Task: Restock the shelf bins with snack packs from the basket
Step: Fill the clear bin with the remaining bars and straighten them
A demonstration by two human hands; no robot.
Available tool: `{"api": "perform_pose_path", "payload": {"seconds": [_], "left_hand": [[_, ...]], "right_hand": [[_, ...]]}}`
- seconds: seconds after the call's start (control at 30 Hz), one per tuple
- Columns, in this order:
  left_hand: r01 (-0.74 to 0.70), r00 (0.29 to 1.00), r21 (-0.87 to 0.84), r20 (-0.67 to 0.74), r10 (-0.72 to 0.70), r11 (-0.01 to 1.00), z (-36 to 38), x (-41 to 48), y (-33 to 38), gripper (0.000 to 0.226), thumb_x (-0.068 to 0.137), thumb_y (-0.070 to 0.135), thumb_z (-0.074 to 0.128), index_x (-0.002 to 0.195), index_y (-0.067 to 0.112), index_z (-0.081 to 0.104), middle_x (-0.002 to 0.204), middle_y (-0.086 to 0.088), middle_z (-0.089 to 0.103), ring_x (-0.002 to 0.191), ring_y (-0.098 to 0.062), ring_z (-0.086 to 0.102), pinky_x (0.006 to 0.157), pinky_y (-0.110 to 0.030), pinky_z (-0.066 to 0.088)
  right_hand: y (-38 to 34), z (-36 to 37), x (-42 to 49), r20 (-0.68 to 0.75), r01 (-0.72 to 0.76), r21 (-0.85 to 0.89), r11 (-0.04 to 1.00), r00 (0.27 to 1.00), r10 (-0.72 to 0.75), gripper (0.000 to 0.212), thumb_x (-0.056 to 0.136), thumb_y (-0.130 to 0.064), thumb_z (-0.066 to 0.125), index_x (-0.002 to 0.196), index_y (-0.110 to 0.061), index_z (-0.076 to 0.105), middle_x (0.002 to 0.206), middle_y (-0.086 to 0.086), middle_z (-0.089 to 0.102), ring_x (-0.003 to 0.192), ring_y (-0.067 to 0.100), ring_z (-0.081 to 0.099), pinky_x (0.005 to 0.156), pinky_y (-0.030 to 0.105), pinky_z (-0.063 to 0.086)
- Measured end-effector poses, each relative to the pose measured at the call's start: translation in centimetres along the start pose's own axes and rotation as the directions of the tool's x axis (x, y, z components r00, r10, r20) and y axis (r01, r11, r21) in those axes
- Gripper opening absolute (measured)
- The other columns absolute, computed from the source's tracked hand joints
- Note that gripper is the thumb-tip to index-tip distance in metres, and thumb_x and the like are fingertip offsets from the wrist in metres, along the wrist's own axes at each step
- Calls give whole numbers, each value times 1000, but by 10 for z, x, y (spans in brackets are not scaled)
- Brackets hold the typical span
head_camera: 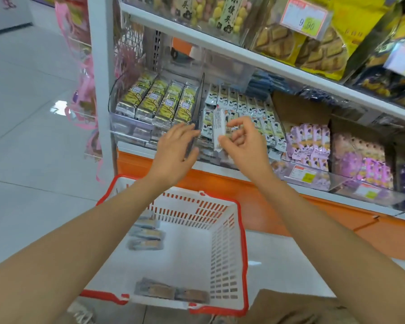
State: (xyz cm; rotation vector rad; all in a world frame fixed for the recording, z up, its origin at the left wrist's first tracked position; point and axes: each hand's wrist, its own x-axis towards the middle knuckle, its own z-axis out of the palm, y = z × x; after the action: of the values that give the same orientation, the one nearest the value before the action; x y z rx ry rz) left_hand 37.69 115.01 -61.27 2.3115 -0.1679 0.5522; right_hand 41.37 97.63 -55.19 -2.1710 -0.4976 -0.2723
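Snack pack: light, slick film, probably crushable. Right hand pinches its lower end; left hand fingers spread, empty.

The person's left hand and right hand are bare, and both forearms are uncovered along all their visible length. A pale shoe, blurred, shows at the frame's bottom edge.
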Motion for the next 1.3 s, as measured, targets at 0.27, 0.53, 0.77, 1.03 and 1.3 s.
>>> {"api": "perform_pose_path", "payload": {"seconds": [0.27, 0.53, 0.77, 1.03, 1.3], "left_hand": [[-32, 988, 500, 145, -47, 866, -9, 22, -29, 70, 100, 35, 43, 157, 17, 6, 165, -3, -4, 151, -21, -10, 122, -44, -7], [-74, 991, 506, 133, 7, 859, -3, 18, -41, 73, 99, 30, 44, 157, 19, 1, 165, -2, -4, 151, -21, -10, 121, -46, -8], [-131, 991, 466, 54, 119, 875, -3, 12, -48, 70, 92, 21, 52, 155, 14, 22, 163, -7, 14, 151, -26, 6, 122, -48, -1], [-88, 988, 481, -70, 138, 872, -21, -39, -81, 60, 81, 19, 41, 141, 9, 47, 139, -15, 45, 130, -32, 35, 107, -46, 23], [78, 967, 585, 154, -205, 808, -8, -123, -160, 64, 72, 14, 81, 130, 2, 57, 132, -21, 57, 120, -42, 55, 99, -56, 44]], "right_hand": [[4, 12, 79, 26, -56, -483, 874, 997, 78, 26, 85, -28, 64, 106, -16, 56, 70, 4, 61, 68, 24, 59, 58, 34, 48], [21, 27, 86, -17, -30, -644, 765, 1000, 25, 29, 86, -33, 59, 104, -9, 61, 99, 10, 63, 86, 28, 58, 59, 29, 37], [22, 23, 83, -45, -32, -608, 793, 999, 5, 35, 88, -41, 60, 112, -15, 62, 105, 4, 57, 97, 20, 54, 68, 28, 36], [2, 69, 10, 169, 372, -96, 923, 920, -353, 17, 89, -19, 61, 105, -16, 64, 86, -11, 46, 77, 5, 45, 69, 18, 38], [79, 168, -67, 515, 124, -148, 981, 856, -30, 21, 92, -26, 62, 113, -23, 61, 109, -7, 58, 91, 5, 52, 79, 21, 45]]}}
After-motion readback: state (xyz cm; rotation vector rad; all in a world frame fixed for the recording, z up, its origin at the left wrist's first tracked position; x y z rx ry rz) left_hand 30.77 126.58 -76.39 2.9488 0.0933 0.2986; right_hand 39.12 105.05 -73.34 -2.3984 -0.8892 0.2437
